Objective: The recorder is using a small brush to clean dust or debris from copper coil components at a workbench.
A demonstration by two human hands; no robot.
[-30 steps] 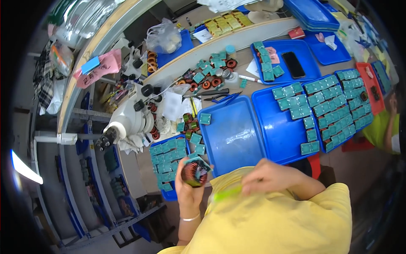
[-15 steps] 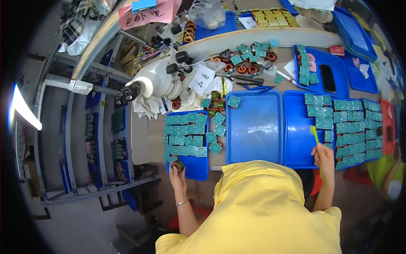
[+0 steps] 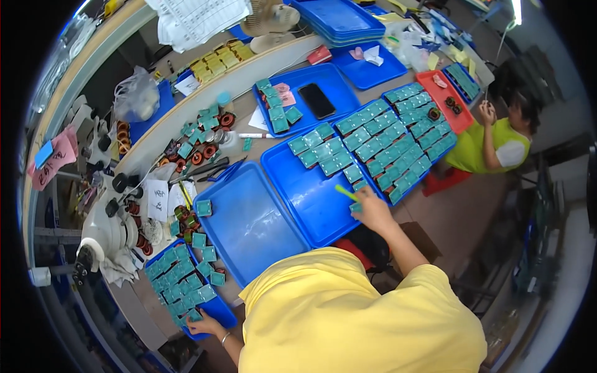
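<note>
My left hand (image 3: 206,324) is at the near edge of the left blue tray (image 3: 219,306). Its fingers are closed on a teal-topped coil block (image 3: 194,315), beside rows of similar blocks (image 3: 180,281). My right hand (image 3: 374,211) is over the near right corner of the middle-right blue tray (image 3: 305,205). It grips a slim yellow-green brush (image 3: 346,193), which points up and left. Another teal block (image 3: 356,207) shows right at these fingers; whether they hold it or only touch it, I cannot tell.
Between the trays lies a light-blue tray (image 3: 249,217). Further right, blue trays hold rows of teal blocks (image 3: 388,146). Behind are pliers (image 3: 229,170), loose coils, a phone (image 3: 316,101) and a microscope (image 3: 102,239). A person in yellow-green (image 3: 491,140) sits at the far right.
The view has swung to the right, bringing the other person into sight. My left hand's block now lies teal side up at the tray edge. The brush is tilted lower, toward the left.
</note>
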